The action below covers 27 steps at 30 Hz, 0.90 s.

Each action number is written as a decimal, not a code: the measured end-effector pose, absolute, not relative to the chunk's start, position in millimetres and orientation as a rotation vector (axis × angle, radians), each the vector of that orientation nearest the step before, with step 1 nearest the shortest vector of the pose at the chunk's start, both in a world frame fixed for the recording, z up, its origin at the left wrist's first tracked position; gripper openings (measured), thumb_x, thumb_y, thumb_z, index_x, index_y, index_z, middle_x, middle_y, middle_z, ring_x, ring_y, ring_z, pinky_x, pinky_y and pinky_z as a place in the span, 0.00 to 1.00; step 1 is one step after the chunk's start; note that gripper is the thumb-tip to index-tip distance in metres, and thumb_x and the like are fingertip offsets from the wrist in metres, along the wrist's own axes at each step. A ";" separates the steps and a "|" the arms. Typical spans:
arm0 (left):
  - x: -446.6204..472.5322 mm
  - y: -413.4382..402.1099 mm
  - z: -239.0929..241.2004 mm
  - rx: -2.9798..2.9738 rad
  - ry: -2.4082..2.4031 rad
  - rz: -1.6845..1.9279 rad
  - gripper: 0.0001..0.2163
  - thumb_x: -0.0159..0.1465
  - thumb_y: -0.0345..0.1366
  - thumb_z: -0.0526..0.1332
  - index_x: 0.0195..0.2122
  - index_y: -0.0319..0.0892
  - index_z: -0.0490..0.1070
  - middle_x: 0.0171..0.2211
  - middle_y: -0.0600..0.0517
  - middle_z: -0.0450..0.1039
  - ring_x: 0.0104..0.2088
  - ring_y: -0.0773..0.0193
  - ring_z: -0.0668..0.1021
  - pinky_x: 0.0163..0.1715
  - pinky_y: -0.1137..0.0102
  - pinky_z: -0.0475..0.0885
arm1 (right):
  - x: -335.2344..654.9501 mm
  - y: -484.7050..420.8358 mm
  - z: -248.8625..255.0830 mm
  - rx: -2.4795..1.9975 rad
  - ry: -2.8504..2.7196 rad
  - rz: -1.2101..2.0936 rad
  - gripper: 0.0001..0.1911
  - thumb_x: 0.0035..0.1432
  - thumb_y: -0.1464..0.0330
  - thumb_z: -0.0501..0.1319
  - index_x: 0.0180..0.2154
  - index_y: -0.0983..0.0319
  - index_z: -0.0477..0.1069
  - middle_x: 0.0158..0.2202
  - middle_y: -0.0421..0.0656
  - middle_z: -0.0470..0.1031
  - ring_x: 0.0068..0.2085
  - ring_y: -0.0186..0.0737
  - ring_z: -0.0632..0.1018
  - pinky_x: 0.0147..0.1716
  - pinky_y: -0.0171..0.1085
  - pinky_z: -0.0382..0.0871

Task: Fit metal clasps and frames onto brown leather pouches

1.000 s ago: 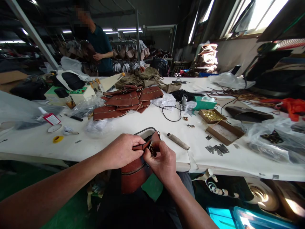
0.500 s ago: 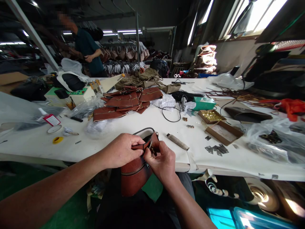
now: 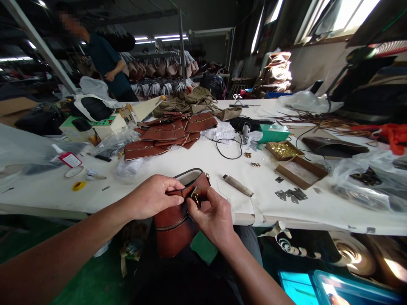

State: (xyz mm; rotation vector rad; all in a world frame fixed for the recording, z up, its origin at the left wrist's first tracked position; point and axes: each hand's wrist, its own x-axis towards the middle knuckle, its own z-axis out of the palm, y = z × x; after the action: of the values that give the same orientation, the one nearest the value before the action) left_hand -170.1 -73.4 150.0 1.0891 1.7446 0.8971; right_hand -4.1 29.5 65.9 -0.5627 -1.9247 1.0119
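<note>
A reddish-brown leather handbag point(image 3: 173, 241) with a zipper across its front rests at the table's near edge, over the lap. Its top is open and shows a pale lining. My left hand point(image 3: 154, 197) pinches the bag's rim between thumb and fingers. At the same rim, just to the right, my right hand point(image 3: 213, 214) has thumb and fingers closed on a small gold-coloured metal fitting point(image 3: 196, 199). The fitting is against the leather; its exact shape is partly hidden by the fingers.
On the white table lie a wrapped-handle tool point(image 3: 238, 185), dark metal plates point(image 3: 291, 195), a box of gold fittings point(image 3: 284, 150) and a shallow cardboard box point(image 3: 301, 173). Brown leather pieces point(image 3: 171, 133) are piled behind. A person point(image 3: 108, 63) stands at the back left.
The bag has shifted slightly left and its mouth shows wider, with the pale lining visible. My right fingers have moved a little left, and the gold fitting shows more plainly.
</note>
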 end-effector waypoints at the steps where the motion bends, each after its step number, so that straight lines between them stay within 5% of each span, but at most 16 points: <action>1: -170.0 -73.0 150.8 1.092 1.742 0.901 0.15 0.60 0.39 0.69 0.47 0.39 0.81 0.37 0.49 0.85 0.35 0.58 0.83 0.35 0.69 0.75 | -6.9 29.3 64.7 -0.590 -1.913 0.956 0.02 0.57 0.67 0.66 0.34 0.58 0.76 0.29 0.38 0.80 0.29 0.38 0.80 0.32 0.35 0.74; 16: -166.4 -68.1 158.9 1.166 1.778 0.891 0.14 0.59 0.39 0.69 0.45 0.39 0.82 0.35 0.52 0.84 0.32 0.62 0.79 0.32 0.72 0.72 | -18.0 31.1 57.8 -0.666 -1.849 0.822 0.04 0.54 0.65 0.64 0.31 0.57 0.71 0.25 0.37 0.78 0.25 0.38 0.79 0.28 0.35 0.70; 27: -152.3 -65.6 152.2 1.395 1.965 0.884 0.13 0.61 0.32 0.62 0.41 0.40 0.86 0.36 0.51 0.85 0.36 0.58 0.82 0.36 0.70 0.72 | -10.6 36.1 62.6 -0.671 -1.908 0.867 0.06 0.57 0.63 0.65 0.32 0.58 0.75 0.23 0.38 0.77 0.22 0.39 0.79 0.24 0.33 0.72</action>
State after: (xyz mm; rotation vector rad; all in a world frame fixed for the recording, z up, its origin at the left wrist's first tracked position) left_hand -152.3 -65.6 152.2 1.3945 1.9651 0.8836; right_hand -10.6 36.1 62.6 -0.6714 -1.9084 0.8672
